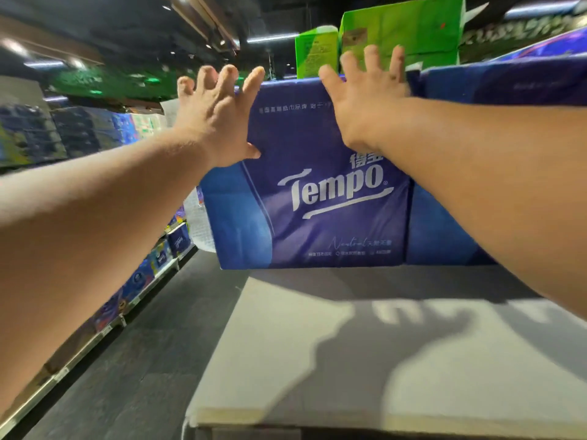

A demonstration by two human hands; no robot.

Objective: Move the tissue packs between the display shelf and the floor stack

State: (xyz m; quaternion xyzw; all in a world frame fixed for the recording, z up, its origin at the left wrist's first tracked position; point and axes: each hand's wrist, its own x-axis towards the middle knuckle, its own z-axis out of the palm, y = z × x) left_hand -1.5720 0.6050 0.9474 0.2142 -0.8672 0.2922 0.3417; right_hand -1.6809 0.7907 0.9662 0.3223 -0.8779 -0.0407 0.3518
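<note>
the grey board [365, 360] is the largest surface in view and lies directly below the blue tissue pack [320, 198], which stands upright on the board's far edge with its printed face toward the camera. a second blue pack [495, 90] stands just to the right of the blue tissue pack, touching or nearly touching it; the seam is blurred. green boxes [400, 30] rise behind the blue tissue pack. shelves of stock [79, 131] run along the aisle to its left.

the right hand [362, 100] lies over the upper right corner of the blue tissue pack, fingers spread apart and straight, reaching past the top edge. the left hand [216, 119] is at the upper left corner, fingers spread and slightly bent, thumb near the front face. whether either palm presses the wrapper cannot be told. neither hand is closed round anything.

judged step: reaching for the pack, grasp not yet made. the next move calls for both hands to close on opposite sides of the pack, with even pressure, since the soft wrapper is likely to give.
</note>
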